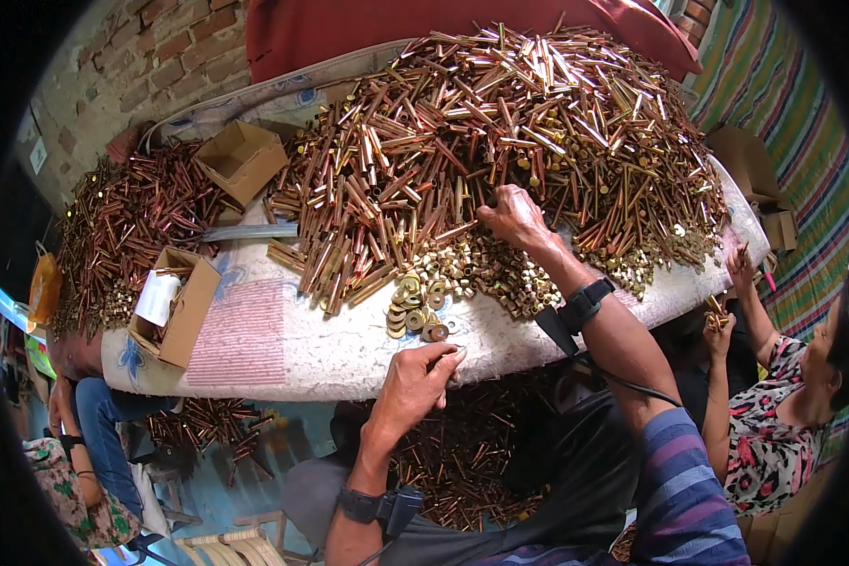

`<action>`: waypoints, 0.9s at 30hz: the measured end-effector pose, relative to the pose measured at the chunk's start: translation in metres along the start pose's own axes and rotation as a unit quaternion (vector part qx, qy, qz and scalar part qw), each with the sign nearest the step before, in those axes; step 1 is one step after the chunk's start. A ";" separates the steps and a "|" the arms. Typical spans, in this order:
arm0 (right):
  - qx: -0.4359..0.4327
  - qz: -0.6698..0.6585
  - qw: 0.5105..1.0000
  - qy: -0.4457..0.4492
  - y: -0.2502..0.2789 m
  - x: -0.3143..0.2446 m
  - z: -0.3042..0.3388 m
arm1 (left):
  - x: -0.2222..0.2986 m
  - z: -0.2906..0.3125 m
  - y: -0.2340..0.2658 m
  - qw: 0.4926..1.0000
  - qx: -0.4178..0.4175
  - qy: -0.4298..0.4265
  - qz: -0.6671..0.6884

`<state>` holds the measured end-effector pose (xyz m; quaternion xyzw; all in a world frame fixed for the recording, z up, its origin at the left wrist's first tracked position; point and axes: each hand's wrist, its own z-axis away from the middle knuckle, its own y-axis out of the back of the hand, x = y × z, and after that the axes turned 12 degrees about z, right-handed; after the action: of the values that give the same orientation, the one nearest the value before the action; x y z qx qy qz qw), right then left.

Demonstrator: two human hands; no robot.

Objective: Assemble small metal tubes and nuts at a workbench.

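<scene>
A large heap of copper- and brass-coloured metal tubes (387, 179) covers the middle and far side of the padded table. My right hand (517, 219) reaches to the near face of this heap, its fingers curled in among the pieces; what they grip is hidden. Below it lie many small metal nuts or short collars (486, 275). Flat brass-coloured washers (413, 304) sit left of these, close to the table's front edge. My left hand (411, 389) is just past that edge, thumb and fingers pinched together around something too small to make out.
Two cardboard boxes (241, 162) stand on the left, the nearer holding a white roll (158, 298). A second tube pile (146, 212) lies beyond them. More tubes (472, 448) are below the table edge. A co-worker's hands (720, 323) hold brass-coloured pieces at right; another person (75, 472) sits left.
</scene>
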<state>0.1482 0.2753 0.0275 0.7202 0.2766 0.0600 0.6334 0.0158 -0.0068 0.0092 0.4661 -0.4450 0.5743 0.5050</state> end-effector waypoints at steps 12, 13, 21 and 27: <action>-0.176 -0.288 0.937 -0.089 0.039 0.028 0.066 | -0.002 -0.003 -0.005 1.000 0.001 0.008 0.026; -0.195 -0.336 0.917 -0.092 0.044 0.019 0.079 | -0.003 -0.002 -0.004 1.000 0.002 0.009 0.025; -0.310 -0.424 0.850 -0.037 0.048 -0.038 0.155 | -0.006 -0.008 -0.008 0.987 0.035 -0.022 0.156; -0.292 -0.336 0.889 0.104 0.052 -0.059 0.153 | -0.011 -0.010 0.001 0.964 0.081 -0.033 0.251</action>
<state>0.1823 0.1102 0.0628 0.3562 0.5362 -0.0037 0.7652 0.0144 0.0008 -0.0031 0.3975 -0.5157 0.7012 0.2905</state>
